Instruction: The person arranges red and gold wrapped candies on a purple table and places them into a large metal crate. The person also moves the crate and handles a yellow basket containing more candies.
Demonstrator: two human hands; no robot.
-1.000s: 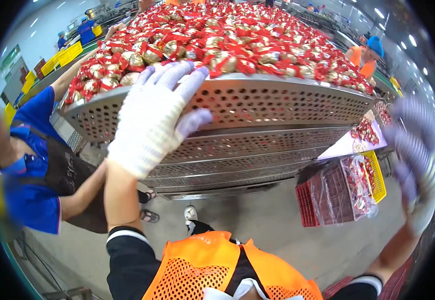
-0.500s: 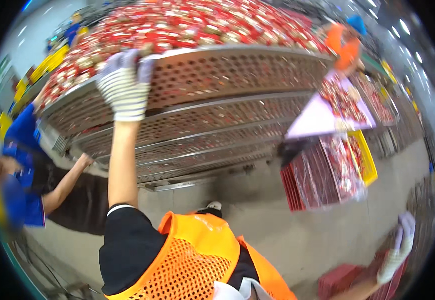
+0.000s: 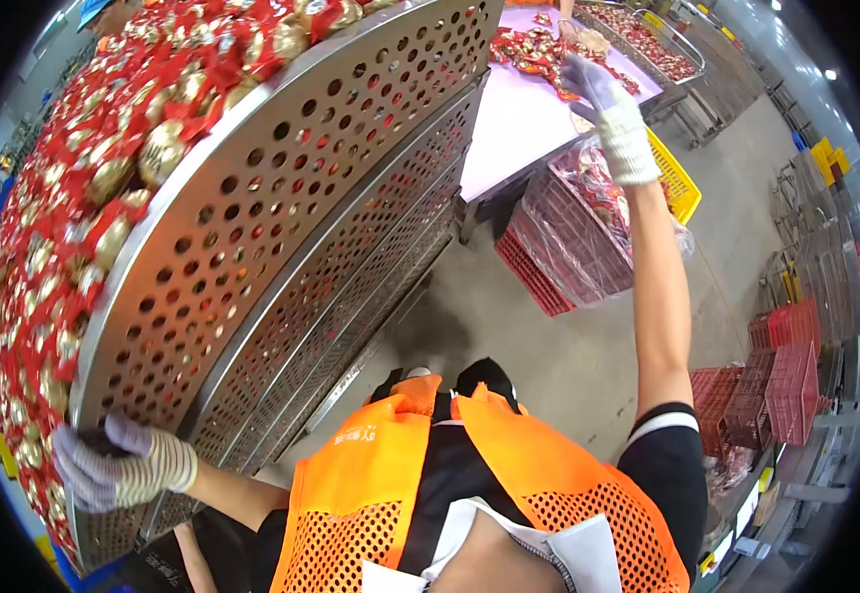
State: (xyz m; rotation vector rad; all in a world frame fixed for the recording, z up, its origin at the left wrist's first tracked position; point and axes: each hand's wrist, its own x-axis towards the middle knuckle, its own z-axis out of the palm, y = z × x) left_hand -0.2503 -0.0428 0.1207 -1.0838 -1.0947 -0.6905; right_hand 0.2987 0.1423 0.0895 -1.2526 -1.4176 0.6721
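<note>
A large metal rack (image 3: 282, 183) with perforated side panels fills the left, heaped with gold candies in red wrappers (image 3: 143, 128). My left hand (image 3: 128, 465), in a white glove with dark stripes, lies against the rack's near edge. Its fingers reach over the rim and its thumb stands apart. My right hand (image 3: 613, 114), in a similar glove, stretches out with fingers extended. It appears over the far side of a pale table (image 3: 494, 138), beside a pile of red-wrapped pieces (image 3: 533, 54). Nothing shows in its grasp; contact with the pile cannot be told.
Stacked red crates (image 3: 533, 262) with plastic film and a yellow crate (image 3: 677, 173) stand beside the table. More red crates (image 3: 790, 390) are at the right. A wheeled cart (image 3: 637, 44) stands beyond. Another person's forearm (image 3: 193, 558) shows below the rack at lower left.
The view has turned, and the rack now runs along my left. My left hand has gone from its top rim to the near edge. My right hand has swung from lower right to the table.
</note>
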